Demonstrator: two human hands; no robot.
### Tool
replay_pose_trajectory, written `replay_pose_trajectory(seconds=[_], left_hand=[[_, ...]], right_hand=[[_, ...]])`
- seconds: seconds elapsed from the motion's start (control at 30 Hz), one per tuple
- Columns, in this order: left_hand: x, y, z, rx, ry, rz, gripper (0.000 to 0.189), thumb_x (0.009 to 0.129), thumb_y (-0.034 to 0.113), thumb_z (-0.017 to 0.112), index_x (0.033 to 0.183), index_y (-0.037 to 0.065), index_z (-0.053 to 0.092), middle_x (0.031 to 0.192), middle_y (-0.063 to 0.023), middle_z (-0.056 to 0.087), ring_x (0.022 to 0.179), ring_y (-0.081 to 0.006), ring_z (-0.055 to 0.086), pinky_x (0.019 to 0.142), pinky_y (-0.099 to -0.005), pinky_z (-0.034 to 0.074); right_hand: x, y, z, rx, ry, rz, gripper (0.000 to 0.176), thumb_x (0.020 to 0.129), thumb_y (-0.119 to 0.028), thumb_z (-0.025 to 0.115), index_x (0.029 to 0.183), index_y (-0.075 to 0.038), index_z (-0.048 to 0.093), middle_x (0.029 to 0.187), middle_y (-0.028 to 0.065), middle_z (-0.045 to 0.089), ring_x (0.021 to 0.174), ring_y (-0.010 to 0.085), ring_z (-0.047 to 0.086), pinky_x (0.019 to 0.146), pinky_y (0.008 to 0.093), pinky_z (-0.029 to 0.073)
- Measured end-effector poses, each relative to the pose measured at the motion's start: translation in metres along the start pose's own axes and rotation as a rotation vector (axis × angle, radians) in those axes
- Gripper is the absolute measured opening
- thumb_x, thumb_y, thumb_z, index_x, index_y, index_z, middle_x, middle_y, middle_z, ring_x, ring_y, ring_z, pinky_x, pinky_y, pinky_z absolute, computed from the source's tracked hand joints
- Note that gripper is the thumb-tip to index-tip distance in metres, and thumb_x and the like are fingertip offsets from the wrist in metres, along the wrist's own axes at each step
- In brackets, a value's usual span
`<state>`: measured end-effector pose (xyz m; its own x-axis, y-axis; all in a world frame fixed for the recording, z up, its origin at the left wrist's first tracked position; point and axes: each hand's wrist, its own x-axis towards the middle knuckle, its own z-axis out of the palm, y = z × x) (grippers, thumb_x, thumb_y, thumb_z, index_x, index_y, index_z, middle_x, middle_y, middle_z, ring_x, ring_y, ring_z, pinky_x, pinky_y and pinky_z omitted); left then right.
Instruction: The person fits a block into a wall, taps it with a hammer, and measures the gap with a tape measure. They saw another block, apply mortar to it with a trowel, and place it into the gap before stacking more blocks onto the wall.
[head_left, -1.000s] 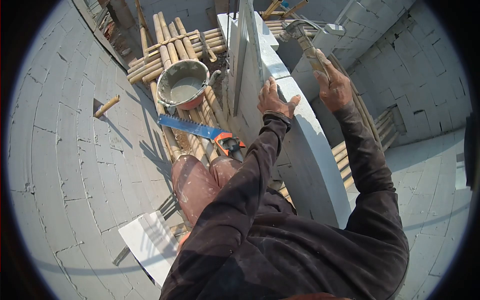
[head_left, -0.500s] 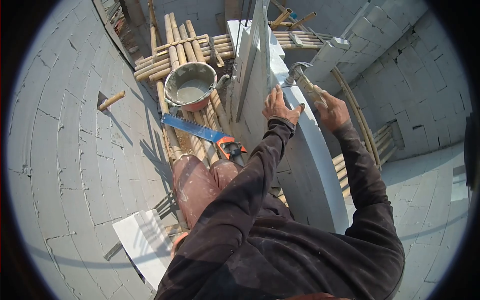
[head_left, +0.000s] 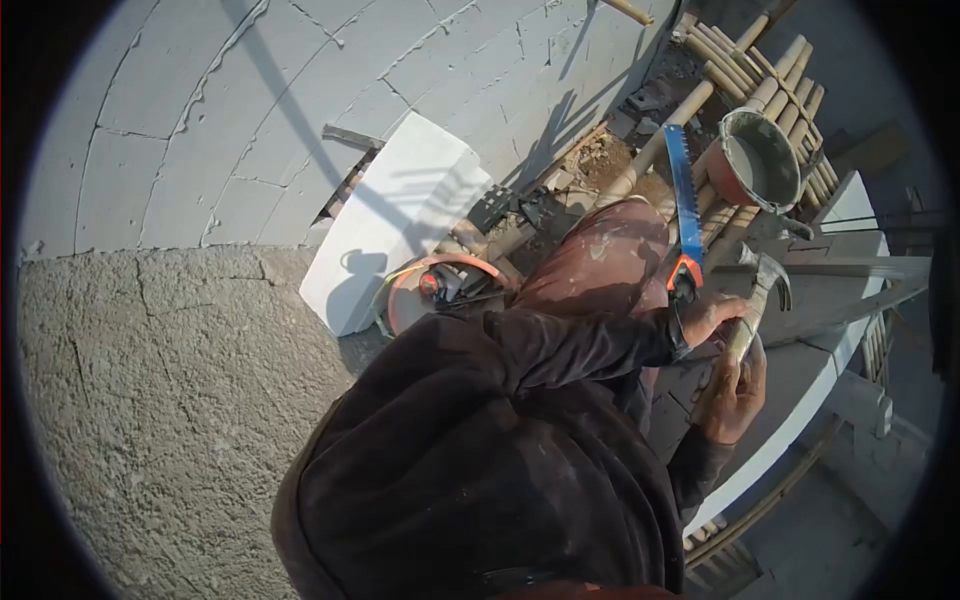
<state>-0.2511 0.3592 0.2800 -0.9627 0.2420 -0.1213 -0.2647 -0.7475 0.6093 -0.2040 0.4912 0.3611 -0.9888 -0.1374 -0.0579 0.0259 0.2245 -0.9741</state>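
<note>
A claw hammer (head_left: 766, 274) is held in front of my body, its metal head up and its pale handle pointing down towards me. My right hand (head_left: 735, 393) is closed round the lower handle. Higher up, my left hand (head_left: 712, 317) has its fingers against the handle, closed on it, though partly hidden. Behind both hands lies the top of a pale block wall (head_left: 800, 375). A handsaw (head_left: 684, 195) with a blue blade and orange handle rests beside my knee, close to my left hand.
A bucket of wet mortar (head_left: 757, 160) stands on bamboo poles (head_left: 795, 75). At left, a white block (head_left: 365, 225) leans by an orange-rimmed bucket (head_left: 478, 262) holding tools. A block wall (head_left: 300, 110) rises behind, above rough mortar-like surface (head_left: 170, 390).
My view has swung left and down. My left hand has left the wall block and come onto the hammer, which my right hand has brought back nearer my body.
</note>
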Motion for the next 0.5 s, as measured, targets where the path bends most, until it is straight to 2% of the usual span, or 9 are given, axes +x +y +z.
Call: replay_pose_trajectory(seconds=[0.03, 0.1, 0.17, 0.2, 0.23, 0.33, 0.37, 0.43, 0.5], left_hand=[[-0.016, 0.007, -0.021, -0.004, 0.078, -0.001, 0.032, 0.103, 0.033, 0.059, 0.113, 0.002, 0.063, 0.095, -0.0014, 0.065, 0.082, -0.0117, 0.063, 0.076, -0.0294, 0.052], [-0.064, 0.045, -0.026, 0.377, 0.327, 0.16, 0.031, 0.098, 0.026, 0.068, 0.117, 0.002, 0.062, 0.096, -0.0019, 0.066, 0.085, -0.0109, 0.063, 0.078, -0.0303, 0.052], [-0.096, 0.069, -0.054, 0.499, 0.339, 0.189, 0.034, 0.094, 0.021, 0.074, 0.119, 0.001, 0.061, 0.097, -0.0036, 0.067, 0.09, -0.0114, 0.063, 0.081, -0.0301, 0.052], [-0.113, 0.082, -0.062, 0.15, 0.304, 0.001, 0.035, 0.095, 0.021, 0.074, 0.12, 0.0, 0.061, 0.106, -0.0069, 0.069, 0.098, -0.0135, 0.064, 0.086, -0.0297, 0.052], [-0.118, 0.077, -0.084, 0.369, 0.315, 0.1, 0.036, 0.096, 0.019, 0.072, 0.124, -0.001, 0.06, 0.113, -0.0104, 0.07, 0.105, -0.0146, 0.065, 0.091, -0.0303, 0.053], [-0.143, 0.08, -0.101, 0.234, 0.343, 0.107, 0.05, 0.099, 0.013, 0.064, 0.14, -0.007, 0.044, 0.133, -0.021, 0.061, 0.119, -0.0254, 0.062, 0.102, -0.0388, 0.051], [-0.148, 0.071, -0.124, 0.314, 0.299, 0.175, 0.048, 0.099, 0.015, 0.064, 0.138, -0.006, 0.045, 0.134, -0.0226, 0.06, 0.119, -0.0267, 0.062, 0.101, -0.0402, 0.053], [-0.158, 0.09, -0.11, 0.123, 0.342, 0.185, 0.047, 0.097, 0.017, 0.071, 0.133, -0.004, 0.051, 0.123, -0.0157, 0.067, 0.108, -0.0179, 0.064, 0.097, -0.033, 0.052], [-0.168, 0.095, -0.11, 0.04, 0.484, 0.158, 0.043, 0.095, 0.02, 0.073, 0.127, -0.003, 0.055, 0.116, -0.012, 0.07, 0.103, -0.0174, 0.066, 0.094, -0.0319, 0.053]], right_hand=[[0.001, 0.009, 0.017, 0.093, -0.131, 0.044, 0.048, 0.103, -0.016, 0.062, 0.145, 0.001, 0.048, 0.099, 0.0077, 0.069, 0.065, 0.0058, 0.057, 0.05, 0.0203, 0.044], [-0.004, 0.006, 0.064, 0.096, -0.246, 0.071, 0.047, 0.101, -0.01, 0.062, 0.145, 0.002, 0.048, 0.102, 0.0069, 0.069, 0.071, 0.0066, 0.06, 0.057, 0.0203, 0.047], [-0.004, 0.006, 0.098, 0.146, -0.316, 0.017, 0.046, 0.098, -0.004, 0.063, 0.142, 0.003, 0.05, 0.1, 0.0055, 0.067, 0.074, 0.0092, 0.061, 0.061, 0.0239, 0.051], [-0.008, -0.007, 0.104, 0.162, -0.377, 0.132, 0.049, 0.096, 0.0, 0.064, 0.143, 0.002, 0.05, 0.103, 0.0071, 0.068, 0.08, 0.0115, 0.064, 0.066, 0.0258, 0.054], [-0.009, 0.001, 0.112, 0.089, -0.405, 0.109, 0.051, 0.093, 0.0, 0.065, 0.143, 0.001, 0.05, 0.105, 0.0104, 0.069, 0.086, 0.0124, 0.065, 0.07, 0.0267, 0.054], [-0.011, -0.032, 0.114, -0.174, -0.492, 0.134, 0.057, 0.09, -0.003, 0.069, 0.143, 0.002, 0.05, 0.105, 0.0134, 0.07, 0.09, 0.0144, 0.066, 0.077, 0.0296, 0.054], [-0.008, -0.026, 0.116, -0.127, -0.546, 0.142, 0.059, 0.09, -0.006, 0.07, 0.144, 0.002, 0.049, 0.105, 0.0162, 0.069, 0.091, 0.02, 0.067, 0.081, 0.0328, 0.054], [-0.001, -0.024, 0.121, -0.072, -0.647, 0.155, 0.061, 0.089, -0.009, 0.071, 0.144, 0.002, 0.048, 0.106, 0.019, 0.069, 0.092, 0.0255, 0.068, 0.084, 0.0361, 0.053], [-0.004, -0.03, 0.132, -0.274, -0.724, -0.011, 0.062, 0.09, -0.014, 0.071, 0.145, 0.001, 0.048, 0.112, 0.0248, 0.068, 0.101, 0.0381, 0.068, 0.092, 0.0407, 0.05]])
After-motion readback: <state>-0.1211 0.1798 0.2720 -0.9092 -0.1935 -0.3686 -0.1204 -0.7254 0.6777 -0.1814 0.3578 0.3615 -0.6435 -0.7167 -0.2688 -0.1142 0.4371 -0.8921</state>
